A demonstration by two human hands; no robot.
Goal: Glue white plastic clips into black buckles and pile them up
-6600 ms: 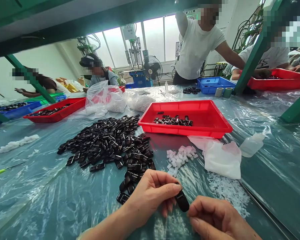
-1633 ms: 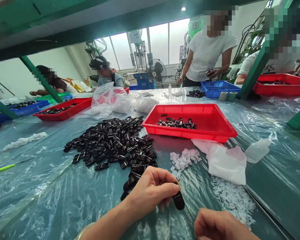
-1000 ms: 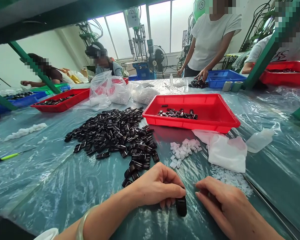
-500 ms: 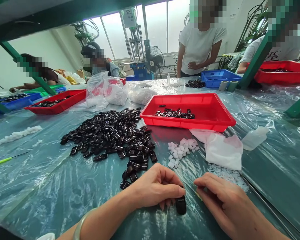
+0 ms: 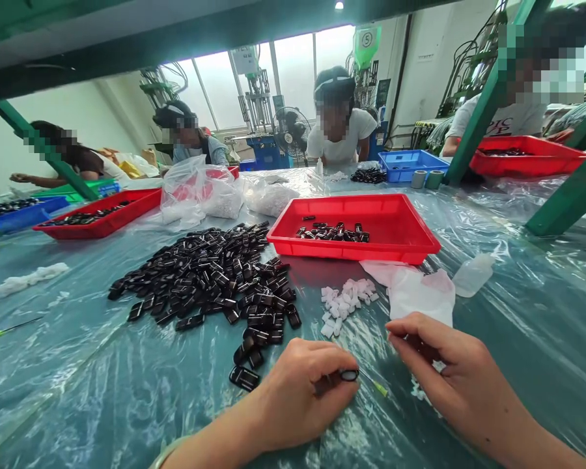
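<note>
My left hand (image 5: 300, 394) is pinching a glossy black oblong piece (image 5: 346, 375) at the fingertips, holding it sideways above the table. Just left of that hand lies the near end of a large loose heap of similar black pieces (image 5: 205, 280). My right hand (image 5: 434, 355) is raised with curled fingers, and whether it holds anything small is unclear. A thin green-tipped stick (image 5: 379, 389) shows between my hands. Beyond them lie small white pieces (image 5: 342, 306) and a white cloth (image 5: 420, 293).
A red tray (image 5: 351, 251) with black pieces stands beyond the heap. Clear plastic sheeting (image 5: 127, 391) covers the table. Clear bags (image 5: 195, 195), a plastic bottle (image 5: 473, 275), more trays and several co-workers surround it. Green steel posts (image 5: 483, 111) stand at the right.
The black piece has turned sideways and left the table surface in my left fingers. My right hand has risen and moved right. The standing co-worker has bent down across the table.
</note>
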